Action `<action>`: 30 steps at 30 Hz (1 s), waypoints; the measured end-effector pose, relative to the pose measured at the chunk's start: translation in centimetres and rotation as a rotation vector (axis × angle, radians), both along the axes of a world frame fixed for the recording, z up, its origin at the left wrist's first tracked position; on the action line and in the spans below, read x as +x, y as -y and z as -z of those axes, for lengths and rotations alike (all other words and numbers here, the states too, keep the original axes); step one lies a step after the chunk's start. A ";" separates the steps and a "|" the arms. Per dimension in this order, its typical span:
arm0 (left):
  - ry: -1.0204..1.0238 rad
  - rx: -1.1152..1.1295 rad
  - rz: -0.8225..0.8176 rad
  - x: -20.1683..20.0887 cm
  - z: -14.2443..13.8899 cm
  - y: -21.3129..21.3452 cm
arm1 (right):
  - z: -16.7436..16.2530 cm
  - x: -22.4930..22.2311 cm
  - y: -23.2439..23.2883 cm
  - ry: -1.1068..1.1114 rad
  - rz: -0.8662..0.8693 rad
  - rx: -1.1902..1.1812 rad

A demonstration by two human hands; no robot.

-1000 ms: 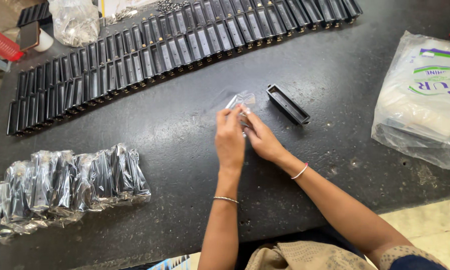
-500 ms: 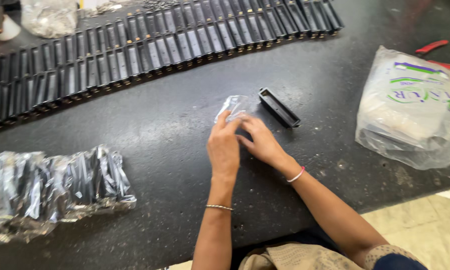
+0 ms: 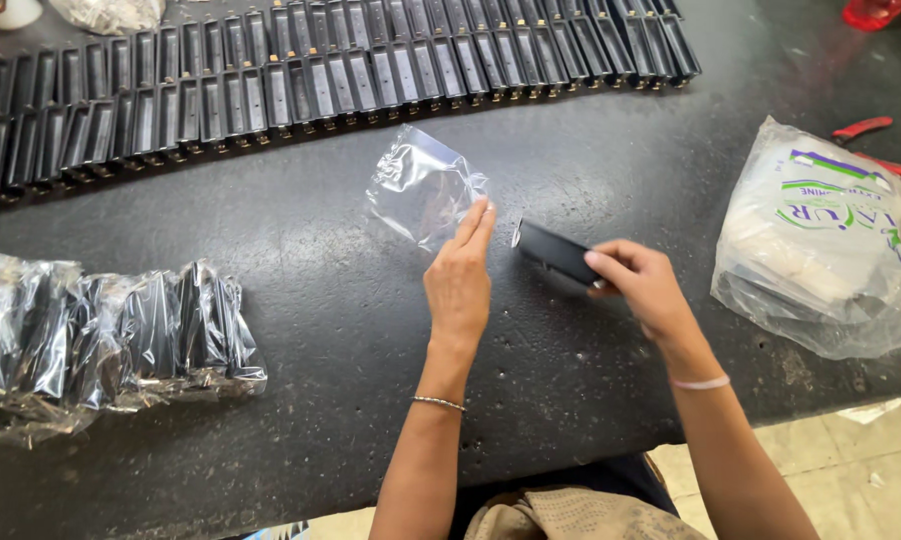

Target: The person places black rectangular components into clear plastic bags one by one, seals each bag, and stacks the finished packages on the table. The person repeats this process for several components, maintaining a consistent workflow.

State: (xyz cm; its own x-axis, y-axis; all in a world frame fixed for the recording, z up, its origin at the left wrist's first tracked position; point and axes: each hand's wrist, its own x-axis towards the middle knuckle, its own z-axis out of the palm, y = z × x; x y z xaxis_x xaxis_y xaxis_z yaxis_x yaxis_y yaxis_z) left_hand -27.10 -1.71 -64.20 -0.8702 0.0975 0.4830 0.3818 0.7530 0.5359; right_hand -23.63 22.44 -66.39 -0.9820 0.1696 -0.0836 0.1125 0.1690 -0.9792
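Note:
My left hand (image 3: 459, 280) holds up a small clear plastic bag (image 3: 422, 186) by its near edge, fingers extended against it. My right hand (image 3: 642, 285) grips a black oblong plastic part (image 3: 555, 250), its left end pointing toward the bag's mouth, a short gap away. Both are just above the dark tabletop (image 3: 370, 330).
Long rows of matching black parts (image 3: 320, 75) line the far side of the table. A pile of bagged black parts (image 3: 100, 345) lies at the left. A large white plastic bag (image 3: 820, 245) sits at the right, with red-handled pliers (image 3: 870, 135) behind it.
My right hand has picked the black part up off the table. My left hand has lifted and spread the clear bag. The view has moved closer.

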 end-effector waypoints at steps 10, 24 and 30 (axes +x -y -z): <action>0.004 -0.047 0.204 1.3 1.0 -0.8 | 2.5 1.3 1.5 0.116 -0.117 -0.407; 0.005 0.013 0.425 2.7 -0.4 -1.6 | 1.9 0.7 6.5 0.007 -0.087 -0.676; -0.068 0.028 0.120 1.8 -0.3 -1.9 | 3.5 0.1 6.1 -0.051 0.101 -0.861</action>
